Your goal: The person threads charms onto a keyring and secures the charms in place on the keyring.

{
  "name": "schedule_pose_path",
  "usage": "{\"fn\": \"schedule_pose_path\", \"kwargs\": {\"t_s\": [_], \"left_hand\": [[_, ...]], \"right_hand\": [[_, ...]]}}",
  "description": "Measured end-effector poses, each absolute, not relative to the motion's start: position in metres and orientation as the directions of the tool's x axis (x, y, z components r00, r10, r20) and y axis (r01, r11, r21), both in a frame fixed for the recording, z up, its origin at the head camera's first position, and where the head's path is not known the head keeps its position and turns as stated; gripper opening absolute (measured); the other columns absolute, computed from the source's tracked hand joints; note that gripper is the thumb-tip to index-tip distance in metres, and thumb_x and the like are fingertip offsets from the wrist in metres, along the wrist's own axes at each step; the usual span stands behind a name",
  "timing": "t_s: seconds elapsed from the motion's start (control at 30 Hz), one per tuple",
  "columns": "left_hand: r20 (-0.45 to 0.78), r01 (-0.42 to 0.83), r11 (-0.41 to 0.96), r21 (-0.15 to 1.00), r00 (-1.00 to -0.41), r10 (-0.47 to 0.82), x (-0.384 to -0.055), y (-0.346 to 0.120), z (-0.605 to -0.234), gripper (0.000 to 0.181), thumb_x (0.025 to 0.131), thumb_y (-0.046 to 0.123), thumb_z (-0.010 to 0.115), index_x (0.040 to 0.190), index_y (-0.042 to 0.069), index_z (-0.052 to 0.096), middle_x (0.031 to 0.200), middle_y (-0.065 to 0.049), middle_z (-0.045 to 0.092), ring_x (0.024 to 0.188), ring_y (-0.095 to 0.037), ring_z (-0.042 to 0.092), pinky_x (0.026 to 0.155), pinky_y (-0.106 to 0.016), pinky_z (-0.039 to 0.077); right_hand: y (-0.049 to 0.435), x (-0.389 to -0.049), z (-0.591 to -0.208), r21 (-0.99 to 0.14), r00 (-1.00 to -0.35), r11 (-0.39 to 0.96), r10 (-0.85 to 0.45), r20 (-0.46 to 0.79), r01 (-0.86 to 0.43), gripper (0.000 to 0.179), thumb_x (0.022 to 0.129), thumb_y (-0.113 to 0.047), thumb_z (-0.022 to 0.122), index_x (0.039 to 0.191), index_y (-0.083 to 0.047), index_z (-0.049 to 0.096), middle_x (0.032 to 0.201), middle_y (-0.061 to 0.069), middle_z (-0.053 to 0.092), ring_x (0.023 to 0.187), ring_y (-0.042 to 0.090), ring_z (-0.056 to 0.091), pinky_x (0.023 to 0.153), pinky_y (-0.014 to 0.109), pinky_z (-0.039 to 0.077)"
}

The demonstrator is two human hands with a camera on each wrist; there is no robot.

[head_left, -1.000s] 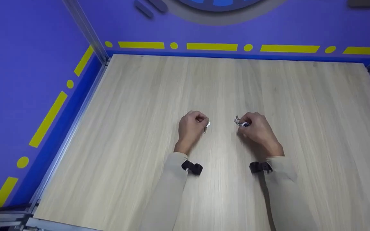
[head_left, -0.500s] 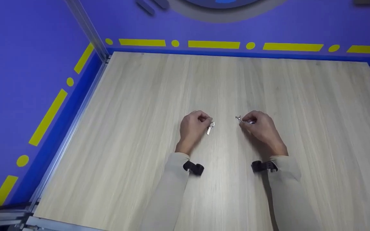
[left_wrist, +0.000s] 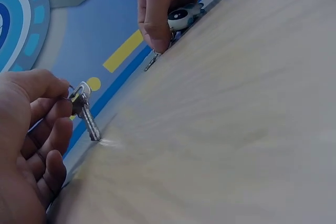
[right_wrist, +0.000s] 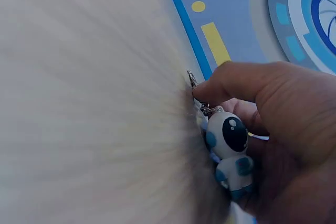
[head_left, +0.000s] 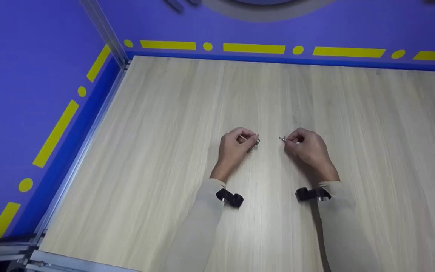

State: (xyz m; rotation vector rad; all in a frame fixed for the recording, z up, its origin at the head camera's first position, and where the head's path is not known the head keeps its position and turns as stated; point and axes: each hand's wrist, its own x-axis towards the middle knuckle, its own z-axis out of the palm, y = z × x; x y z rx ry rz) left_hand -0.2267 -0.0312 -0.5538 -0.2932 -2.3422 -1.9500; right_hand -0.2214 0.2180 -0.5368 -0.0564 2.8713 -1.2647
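Observation:
Between thumb and forefinger, my left hand (head_left: 233, 152) pinches a small metal ring from which a silver key (left_wrist: 91, 123) hangs, blade down, just above the table in the left wrist view. Whether a second key lies behind it, I cannot tell. Facing it, my right hand (head_left: 310, 150) pinches the metal clasp (right_wrist: 192, 80) of an astronaut keychain (right_wrist: 229, 142). The clasp's tip sticks out toward the left hand, and a short chain joins it to the white-and-teal figure below the fingers. Clasp and key are apart, with a small gap between the hands.
Both hands work low over a light wood-grain table (head_left: 172, 113). Blue panels (head_left: 36, 56) with yellow markings stand along its back and left side, with a metal frame post (head_left: 104, 34) at the back left corner. Each wrist carries a black camera mount (head_left: 230, 197).
My left hand has moved right with the key, narrowing the gap to the right hand. The right hand keeps its pinch and has shifted slightly. The head view has tilted down a little.

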Motion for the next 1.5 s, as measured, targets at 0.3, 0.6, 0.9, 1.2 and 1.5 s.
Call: {"fn": "schedule_pose_path", "kwargs": {"t_s": [0.3,0.6,0.9,1.2,1.5], "left_hand": [[0.201,0.217,0.085,0.973,-0.965,0.166,-0.224,-0.027,-0.556,0.007,0.094,0.008,0.079,0.098,0.003,0.077,0.087,0.005,0.077,0.064,-0.009,0.059,0.060,-0.022,0.045],[0.160,0.169,0.040,0.985,-0.970,0.183,-0.224,-0.027,-0.557,0.005,0.093,0.003,0.078,0.097,0.003,0.078,0.087,0.001,0.074,0.062,-0.009,0.061,0.056,-0.022,0.047],[0.173,0.193,0.075,0.978,-0.960,0.221,-0.225,-0.028,-0.556,0.005,0.094,0.004,0.079,0.099,0.004,0.079,0.089,0.002,0.075,0.067,-0.008,0.064,0.060,-0.022,0.049],[0.185,0.213,0.102,0.972,-0.955,0.230,-0.225,-0.028,-0.558,0.005,0.094,0.005,0.080,0.099,0.002,0.080,0.088,0.002,0.075,0.068,-0.007,0.060,0.062,-0.022,0.049],[0.189,0.217,0.097,0.971,-0.952,0.240,-0.225,-0.027,-0.557,0.007,0.093,0.006,0.082,0.100,0.004,0.081,0.089,0.002,0.076,0.069,-0.009,0.062,0.064,-0.022,0.049]], "right_hand": [[0.217,-0.221,-0.543,-0.927,-1.000,0.373,-0.011,0.026,-0.028,0.011,0.092,-0.003,0.072,0.099,0.002,0.065,0.089,0.007,0.063,0.075,0.015,0.054,0.058,0.021,0.045],[0.204,-0.221,-0.545,-0.995,-0.996,0.102,-0.083,0.013,-0.021,0.008,0.094,0.003,0.069,0.099,0.005,0.063,0.096,0.010,0.068,0.078,0.014,0.059,0.066,0.022,0.051],[0.186,-0.219,-0.550,-0.994,-0.983,0.014,-0.148,0.105,-0.108,0.006,0.093,0.012,0.066,0.098,0.010,0.064,0.101,0.013,0.067,0.088,0.018,0.064,0.072,0.023,0.052],[0.172,-0.216,-0.549,-0.989,-0.973,-0.030,-0.174,0.149,-0.147,0.010,0.092,0.012,0.071,0.096,0.014,0.062,0.109,0.017,0.070,0.100,0.027,0.068,0.088,0.031,0.055],[0.171,-0.218,-0.554,-0.990,-0.982,-0.112,-0.156,0.104,-0.087,0.006,0.093,0.014,0.067,0.098,0.013,0.063,0.102,0.015,0.069,0.082,0.017,0.067,0.068,0.024,0.057]]}}
